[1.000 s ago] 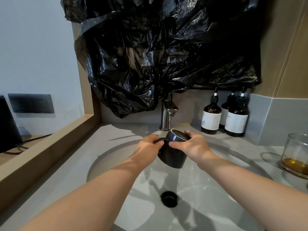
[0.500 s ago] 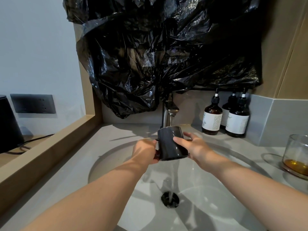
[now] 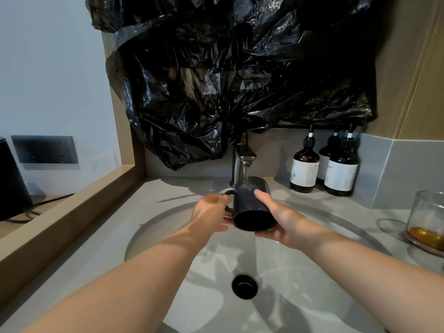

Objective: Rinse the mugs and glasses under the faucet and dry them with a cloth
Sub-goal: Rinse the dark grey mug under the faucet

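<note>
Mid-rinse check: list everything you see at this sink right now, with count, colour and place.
black glazed mug: one, black, held tilted under the faucet stream.
brushed metal faucet: one, silver, behind the basin, water running.
round sink basin: one, pale grey, centre; black drain in it.
clear drinking glass: one, amber liquid inside, counter far right.
brown pump bottles: three, white labels, counter right of the faucet.
crumpled plastic sheeting: one, black, hanging above the faucet.
rectangular wall panel: one, dark grey, left wall.
rounded black object: one, far left edge, partly cut off.
left hand: one, grips the mug's handle.
right hand: one, holds the mug's body.
</note>
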`<state>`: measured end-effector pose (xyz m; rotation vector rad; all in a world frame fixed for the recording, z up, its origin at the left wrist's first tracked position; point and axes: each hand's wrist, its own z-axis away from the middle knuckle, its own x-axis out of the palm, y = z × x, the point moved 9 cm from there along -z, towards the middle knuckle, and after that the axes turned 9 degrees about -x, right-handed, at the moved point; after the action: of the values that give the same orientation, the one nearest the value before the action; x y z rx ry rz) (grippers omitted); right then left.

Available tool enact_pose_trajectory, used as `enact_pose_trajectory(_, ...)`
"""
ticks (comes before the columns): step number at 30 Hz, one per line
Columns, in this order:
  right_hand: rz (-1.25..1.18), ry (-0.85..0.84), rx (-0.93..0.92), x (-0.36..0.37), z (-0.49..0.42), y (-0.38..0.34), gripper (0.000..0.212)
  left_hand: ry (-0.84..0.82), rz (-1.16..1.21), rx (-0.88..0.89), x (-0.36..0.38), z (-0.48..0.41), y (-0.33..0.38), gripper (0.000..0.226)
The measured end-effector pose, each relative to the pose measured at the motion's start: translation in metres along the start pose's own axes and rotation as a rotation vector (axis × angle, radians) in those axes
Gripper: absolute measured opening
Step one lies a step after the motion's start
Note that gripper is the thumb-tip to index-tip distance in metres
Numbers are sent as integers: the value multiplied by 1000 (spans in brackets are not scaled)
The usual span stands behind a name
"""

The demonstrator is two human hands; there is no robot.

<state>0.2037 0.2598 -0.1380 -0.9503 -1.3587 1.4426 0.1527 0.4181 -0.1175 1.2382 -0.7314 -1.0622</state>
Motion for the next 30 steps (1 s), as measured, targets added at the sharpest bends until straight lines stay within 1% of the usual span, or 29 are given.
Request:
enact_pose_trajectory(3,-123,23,-5,2,1,0,44,-29,72,0,4,0,1,24)
enact_pose_trajectory(6,-210,-19,-14,6,1,-2,36,-48,89,18,7,0,5,25)
enact_pose_trajectory(11,-138,-62,-47,1,2,-7,38,-15,-4,88,5,0,10,17)
enact_pose_trajectory(14,-85,-84,-57,-2,2,-10,41,10,-43,132,5,0,11,17)
enact_pose_trajectory(16,-80,-112,-56,-2,4,-12,34,19,-53,169,5,1,14,23)
enact_pose_trajectory(18,-87,-127,-50,-2,7,-12,22,15,-61,207,6,4,17,24)
enact_pose_trajectory(19,-94,-124,-44,-2,9,-12,22,6,-75,225,7,6,19,24)
enact_pose_trajectory(22,-95,-97,-42,-5,7,-9,34,-44,-124,246,12,10,22,23)
enact_pose_trajectory(23,-114,-87,-42,-5,7,-10,36,-56,-133,244,13,10,22,20)
enact_pose_trajectory(24,-135,-77,-47,-7,6,-10,35,-66,-136,240,15,11,22,17)
enact_pose_trajectory(27,-195,-60,-79,-9,6,-15,27,-75,-154,227,18,10,21,28)
enact_pose_trajectory(30,-177,-73,-139,-6,3,-19,32,-53,-167,222,17,7,18,15)
